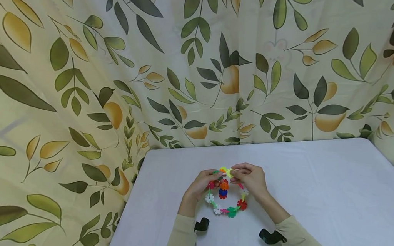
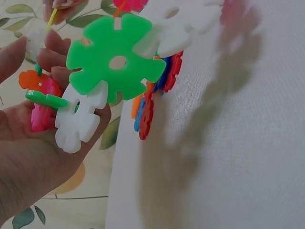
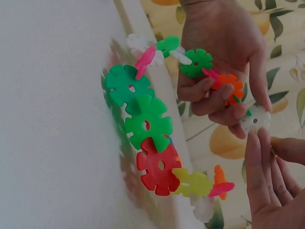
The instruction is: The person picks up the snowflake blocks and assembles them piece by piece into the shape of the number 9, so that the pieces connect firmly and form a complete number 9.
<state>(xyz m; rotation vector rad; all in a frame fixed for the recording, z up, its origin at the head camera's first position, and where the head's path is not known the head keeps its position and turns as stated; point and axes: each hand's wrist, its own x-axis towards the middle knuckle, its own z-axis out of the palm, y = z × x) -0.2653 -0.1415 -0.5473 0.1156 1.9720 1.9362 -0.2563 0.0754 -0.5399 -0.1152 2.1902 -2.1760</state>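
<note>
A ring of interlocking plastic snowflake discs (image 1: 232, 212) in white, green, red, pink and yellow hangs between my hands above the table. My left hand (image 1: 200, 184) holds it at its upper left, with orange and pink discs against the fingers. At the fingertips of that hand, a whitish disc (image 3: 256, 119) is pinched by its edge. My right hand (image 1: 251, 178) pinches a yellow disc (image 2: 52, 16), seen edge-on in the left wrist view, right at the whitish disc. Inside the ring's outline in the head view is a short cluster of orange, blue and red discs (image 1: 223, 192).
The table (image 1: 304, 177) has a white cloth, and its back edge runs along a leaf-printed curtain (image 1: 200, 80). Black wrist cameras sit below the left wrist (image 1: 202, 224) and the right forearm (image 1: 271, 237).
</note>
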